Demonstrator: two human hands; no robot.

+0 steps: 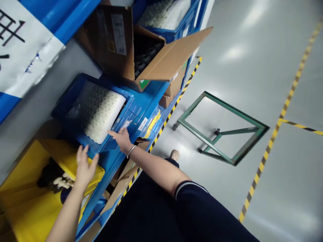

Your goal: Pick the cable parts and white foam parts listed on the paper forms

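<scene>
Sitting nearer, here's the right grip at the label, thumb extended, whether clasping I can't tell; the left grip spreads released, holding nothing! At right's ten o'clock, the blue open-topped plastic bin sits on the blue shelf, labelled front facing four, long axis seemingly ten-to-four, white dimpled pack inside.

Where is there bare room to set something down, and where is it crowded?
Widest: the grey floor between the green frame and the striped tape at right. On the blue shelf, a narrow strip shows beside the open carton. Crowded: carton, blue bin and yellow bin stand close together, with left hand and right hand there.
</scene>
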